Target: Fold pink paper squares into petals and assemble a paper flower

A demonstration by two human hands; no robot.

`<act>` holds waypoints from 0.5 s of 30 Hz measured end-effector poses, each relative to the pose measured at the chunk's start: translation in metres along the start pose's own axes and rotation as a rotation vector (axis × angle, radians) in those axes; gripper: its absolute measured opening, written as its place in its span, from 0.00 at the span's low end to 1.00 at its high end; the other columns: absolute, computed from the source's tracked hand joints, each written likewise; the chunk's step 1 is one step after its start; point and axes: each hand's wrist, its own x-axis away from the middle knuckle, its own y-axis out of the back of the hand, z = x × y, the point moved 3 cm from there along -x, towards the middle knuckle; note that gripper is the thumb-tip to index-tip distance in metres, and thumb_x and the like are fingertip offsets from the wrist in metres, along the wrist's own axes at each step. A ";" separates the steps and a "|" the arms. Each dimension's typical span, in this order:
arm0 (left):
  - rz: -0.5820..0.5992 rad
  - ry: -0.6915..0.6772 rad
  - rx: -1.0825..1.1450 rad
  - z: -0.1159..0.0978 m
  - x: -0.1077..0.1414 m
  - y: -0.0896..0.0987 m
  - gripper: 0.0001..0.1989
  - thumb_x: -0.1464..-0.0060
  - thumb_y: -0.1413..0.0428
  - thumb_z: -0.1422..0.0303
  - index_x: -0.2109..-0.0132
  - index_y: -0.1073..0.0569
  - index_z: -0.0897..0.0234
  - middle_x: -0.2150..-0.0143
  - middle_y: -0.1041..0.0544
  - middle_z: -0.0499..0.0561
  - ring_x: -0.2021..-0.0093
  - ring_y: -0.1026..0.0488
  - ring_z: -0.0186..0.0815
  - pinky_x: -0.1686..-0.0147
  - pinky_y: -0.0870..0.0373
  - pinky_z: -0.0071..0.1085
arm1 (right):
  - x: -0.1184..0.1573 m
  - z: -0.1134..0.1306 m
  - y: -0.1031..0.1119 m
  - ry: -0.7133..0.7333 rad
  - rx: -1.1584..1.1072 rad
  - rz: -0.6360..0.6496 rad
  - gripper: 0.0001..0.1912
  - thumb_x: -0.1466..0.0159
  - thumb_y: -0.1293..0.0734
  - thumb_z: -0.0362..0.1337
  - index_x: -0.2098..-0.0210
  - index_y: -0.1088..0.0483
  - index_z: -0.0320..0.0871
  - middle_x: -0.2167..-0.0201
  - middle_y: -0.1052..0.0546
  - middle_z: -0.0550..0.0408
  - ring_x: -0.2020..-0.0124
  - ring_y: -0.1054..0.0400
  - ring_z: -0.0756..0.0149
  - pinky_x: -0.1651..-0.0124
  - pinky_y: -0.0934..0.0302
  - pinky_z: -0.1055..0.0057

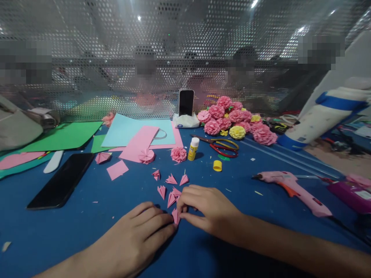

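Observation:
Between my two hands a small folded pink paper piece (175,216) stands near the table's front. My left hand (146,231) is closed, its fingertips pressed on the left side of that piece. From the right, my right hand (207,210) pinches the same piece with thumb and curled fingers, hiding part of it. Just beyond lie several similar folded pink paper pieces (161,192), some partly covered by my right fingers. Farther back are a ruffled pink paper flower (178,154), a pleated pink paper rosette (146,156) and an uncapped glue stick (193,149).
Scissors (223,146) and a yellow cap (217,166) lie right of the glue stick. A pink glue gun (292,191) with a cord rests at right. Paper flowers (232,117) are heaped behind. A black phone (62,181) and coloured sheets (65,137) lie left. A perforated metal screen (116,88) stands behind.

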 end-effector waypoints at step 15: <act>-0.001 -0.102 -0.166 0.001 0.001 -0.003 0.18 0.28 0.60 0.75 0.43 0.27 0.68 0.48 0.22 0.51 0.50 0.26 0.36 0.42 0.36 0.34 | -0.004 -0.004 -0.008 -0.079 -0.097 0.108 0.04 0.35 0.32 0.30 0.64 0.30 0.45 0.63 0.24 0.61 0.62 0.31 0.68 0.62 0.44 0.72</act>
